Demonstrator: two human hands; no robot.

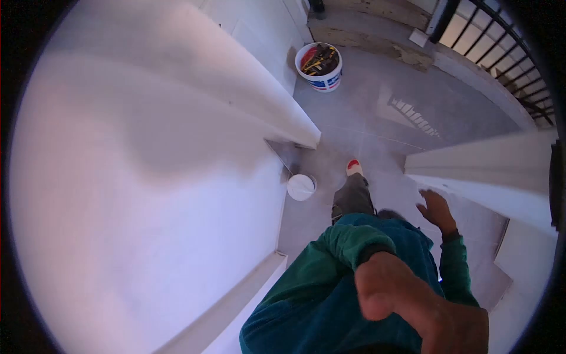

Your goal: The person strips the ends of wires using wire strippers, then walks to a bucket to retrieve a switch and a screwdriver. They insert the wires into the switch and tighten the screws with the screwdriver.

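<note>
My left hand [421,307] is raised very close to the camera at the bottom, beyond a green cuff; its fingers cannot be made out, and nothing shows in it. Out to the right, my right hand [437,211] hangs above the grey floor [377,133] beside a white wall end, fingers apart and nothing held. A small white bucket [301,187] stands on the floor by the left wall, with a pale top surface. Farther ahead, a larger white bucket [326,82] holds tools with black and yellow parts and something red.
A white wall [177,194] fills the left side, and another wall end [483,168] juts in from the right. Ahead are worn steps [365,38] and a black railing [507,50]. My shoe [354,167] is on the floor between the walls.
</note>
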